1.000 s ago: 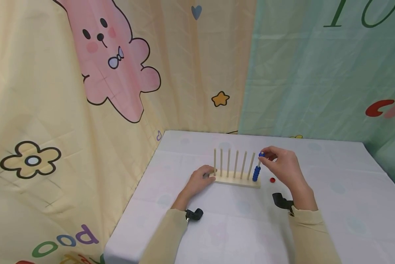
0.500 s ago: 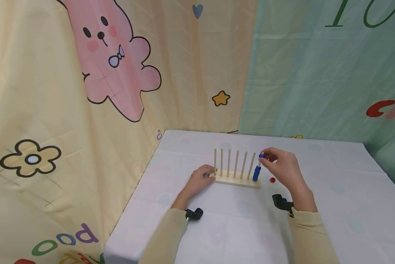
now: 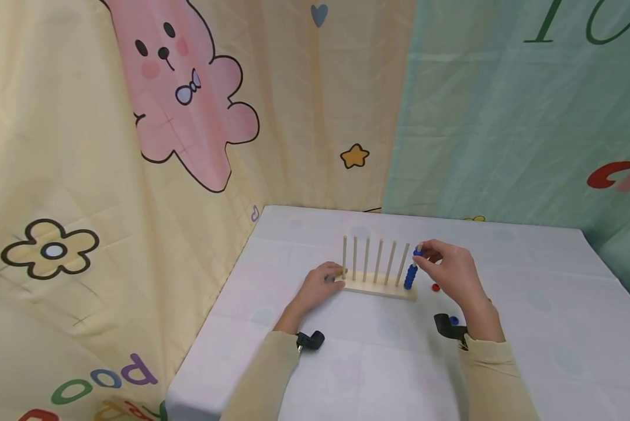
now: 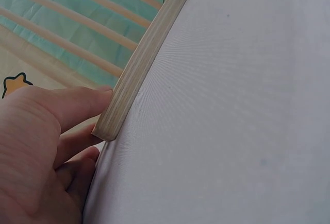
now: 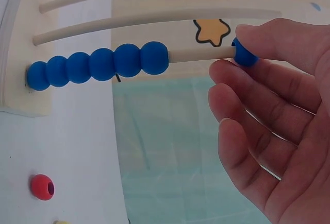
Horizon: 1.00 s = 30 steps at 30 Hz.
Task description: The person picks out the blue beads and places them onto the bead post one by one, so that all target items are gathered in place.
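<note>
A wooden bead stand (image 3: 378, 287), with a row of upright rods on a flat base, stands on the table in the head view. At its left end my left hand (image 3: 317, 287) grips the base (image 4: 135, 72) between thumb and fingers. My right hand (image 5: 278, 90) pinches a blue bead (image 5: 245, 55) between thumb and index finger. That bead is threaded on the rightmost rod (image 5: 201, 54), near its top. Lower on the same rod sits a stack of several blue beads (image 5: 90, 65), with bare rod between. The other rods carry no beads.
Right of the stand, a red bead (image 3: 435, 287) lies on the white-covered table (image 3: 378, 362). Closer to the right wrist is a loose blue bead (image 3: 454, 321). Part of a pale yellowish thing (image 5: 62, 222) shows at the right wrist view's lower edge. Printed curtains (image 3: 304, 105) hang behind.
My right hand has moved slightly down along the rod with the blue bead. The loose blue bead by the wrist has come into sight. My left hand stays on the base.
</note>
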Available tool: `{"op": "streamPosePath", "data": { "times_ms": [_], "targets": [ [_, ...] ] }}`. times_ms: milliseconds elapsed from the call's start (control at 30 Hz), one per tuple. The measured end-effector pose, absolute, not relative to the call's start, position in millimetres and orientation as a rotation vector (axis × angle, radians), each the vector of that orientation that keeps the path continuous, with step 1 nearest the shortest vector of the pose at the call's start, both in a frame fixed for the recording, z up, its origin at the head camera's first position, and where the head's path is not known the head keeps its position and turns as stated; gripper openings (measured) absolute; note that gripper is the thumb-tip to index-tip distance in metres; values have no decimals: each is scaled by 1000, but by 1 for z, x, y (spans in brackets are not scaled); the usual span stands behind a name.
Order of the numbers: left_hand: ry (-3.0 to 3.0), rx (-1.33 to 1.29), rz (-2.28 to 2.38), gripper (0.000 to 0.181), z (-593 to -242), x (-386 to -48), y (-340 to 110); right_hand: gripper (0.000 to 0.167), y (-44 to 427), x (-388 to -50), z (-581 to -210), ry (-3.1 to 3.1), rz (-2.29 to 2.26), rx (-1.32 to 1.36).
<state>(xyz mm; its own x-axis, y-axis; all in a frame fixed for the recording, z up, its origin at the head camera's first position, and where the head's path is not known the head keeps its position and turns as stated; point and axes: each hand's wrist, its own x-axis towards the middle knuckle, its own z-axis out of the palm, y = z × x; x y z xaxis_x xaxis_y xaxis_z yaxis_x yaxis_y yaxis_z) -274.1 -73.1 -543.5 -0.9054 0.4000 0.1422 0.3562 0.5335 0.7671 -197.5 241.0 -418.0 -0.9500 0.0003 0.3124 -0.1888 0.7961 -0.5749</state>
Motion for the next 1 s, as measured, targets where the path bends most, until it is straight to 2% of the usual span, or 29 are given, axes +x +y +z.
{"op": "streamPosePath", "data": {
  "times_ms": [200,433,1000],
  "targets": [
    [2717,659,1320,42,-542,-276,-72,25,242,-197,-422,-2679,926,147],
    [2704,626,1323,43,-542,-275,-72,33,243,-196,-429,-2693,926,153],
    [2710,618,1325,40,-543,-274,-71,29,242,-196,-438,-2701,909,177]
  ]
}}
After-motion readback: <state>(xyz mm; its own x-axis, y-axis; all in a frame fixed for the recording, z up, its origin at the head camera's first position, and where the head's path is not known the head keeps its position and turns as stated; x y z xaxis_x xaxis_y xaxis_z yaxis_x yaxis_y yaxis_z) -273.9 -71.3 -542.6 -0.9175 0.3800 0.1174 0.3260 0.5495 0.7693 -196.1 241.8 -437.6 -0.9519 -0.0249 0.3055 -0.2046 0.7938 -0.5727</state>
